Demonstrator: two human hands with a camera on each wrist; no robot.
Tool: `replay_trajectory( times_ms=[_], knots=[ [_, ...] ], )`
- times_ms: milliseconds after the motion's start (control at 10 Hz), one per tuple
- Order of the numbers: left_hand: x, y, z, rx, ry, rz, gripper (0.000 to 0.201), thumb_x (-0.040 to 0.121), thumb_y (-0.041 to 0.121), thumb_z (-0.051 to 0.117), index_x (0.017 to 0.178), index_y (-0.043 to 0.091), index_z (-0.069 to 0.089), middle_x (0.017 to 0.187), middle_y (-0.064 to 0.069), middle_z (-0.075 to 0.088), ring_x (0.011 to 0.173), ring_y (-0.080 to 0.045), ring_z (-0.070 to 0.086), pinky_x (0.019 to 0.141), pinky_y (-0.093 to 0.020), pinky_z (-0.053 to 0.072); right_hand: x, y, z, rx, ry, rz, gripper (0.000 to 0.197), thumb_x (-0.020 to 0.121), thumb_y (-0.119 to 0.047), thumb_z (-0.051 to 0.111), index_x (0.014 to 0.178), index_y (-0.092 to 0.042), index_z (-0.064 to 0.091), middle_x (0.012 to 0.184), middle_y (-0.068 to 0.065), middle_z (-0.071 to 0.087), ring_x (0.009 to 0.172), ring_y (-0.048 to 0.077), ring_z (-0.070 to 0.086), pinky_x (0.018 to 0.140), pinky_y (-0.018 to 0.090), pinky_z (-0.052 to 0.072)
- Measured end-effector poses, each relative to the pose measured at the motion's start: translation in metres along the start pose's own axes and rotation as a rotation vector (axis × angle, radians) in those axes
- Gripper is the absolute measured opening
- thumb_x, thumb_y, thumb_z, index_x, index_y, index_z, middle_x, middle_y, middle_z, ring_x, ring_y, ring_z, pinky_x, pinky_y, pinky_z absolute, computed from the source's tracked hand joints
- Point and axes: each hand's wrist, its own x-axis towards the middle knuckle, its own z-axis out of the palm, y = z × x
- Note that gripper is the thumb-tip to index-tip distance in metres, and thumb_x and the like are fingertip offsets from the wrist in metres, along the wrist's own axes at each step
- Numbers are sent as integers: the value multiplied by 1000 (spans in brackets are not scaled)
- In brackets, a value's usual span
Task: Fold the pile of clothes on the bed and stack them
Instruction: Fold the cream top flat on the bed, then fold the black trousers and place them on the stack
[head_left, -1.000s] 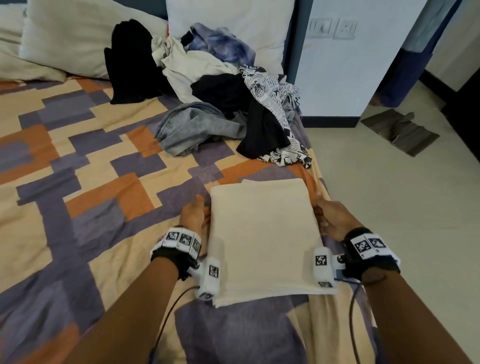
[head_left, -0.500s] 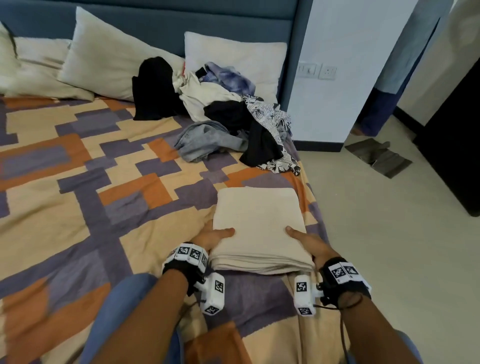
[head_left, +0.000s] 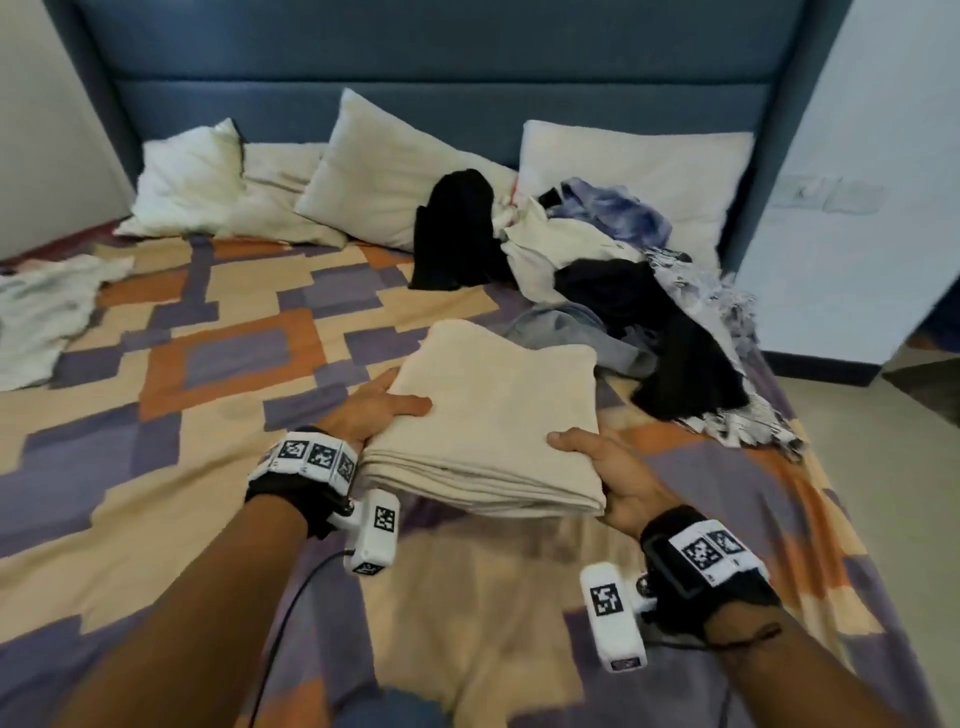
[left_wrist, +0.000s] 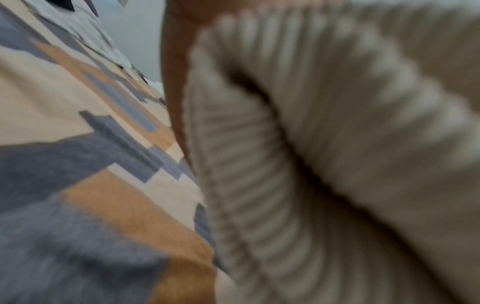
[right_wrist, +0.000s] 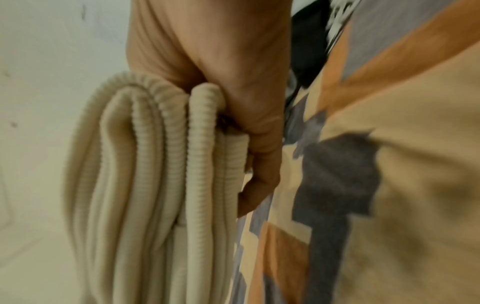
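Sitting at the centre of the head view, the folded beige garment (head_left: 498, 415) is held between both hands, its layered ribbed edges facing the camera. The left hand (head_left: 376, 410) clamps its left side, thumb on top and fingers beneath; the right hand (head_left: 613, 467) clamps the lower right corner likewise, and the right wrist view shows fingers (right_wrist: 259, 174) curled under the stacked folds. Beneath it spreads the bed (head_left: 208, 364), covered in orange, purple and cream blocks. The unfolded pile of clothes (head_left: 597, 270) lies at upper right, just beyond the garment. Pale pillows (head_left: 374, 176) lean on a blue headboard (head_left: 441, 62) across the top of the frame.
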Motion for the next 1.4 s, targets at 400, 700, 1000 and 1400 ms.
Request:
replay_trajectory(
  times_ms=[400,700,1000,1400],
  knots=[
    [247,77,-190,299,349,36,56,83,16,75,134,20,53,128,-1,55,106,-20,57,81,-27,44,299,-66,155,60,-164,-144,66,83,6,65,137,-28,44,124,6,65,111,30,63,90,48,55],
    [354,-43,-211,1098,75,-152,100,67,93,32,151,44,12,163,0,1,149,-30,9,118,-46,20,468,28,177,-89,138,-42,59,83,-31,68,136,-24,42,121,10,64,99,28,64,83,57,57],
    [308,-85,-128,1171,291,-219,73,101,35,38,153,27,-14,161,-6,-15,149,-37,-1,117,-58,12,398,25,168,-49,50,29,38,101,-30,50,135,-16,41,126,2,50,97,18,57,65,33,54],
    [98,-85,11,797,419,-123,24,89,24,61,104,12,75,113,-16,70,109,-37,62,91,-36,46,132,40,4,-434,-33,56,21,96,4,52,92,-16,55,86,-2,56,67,-1,57,60,11,45]
  ],
)
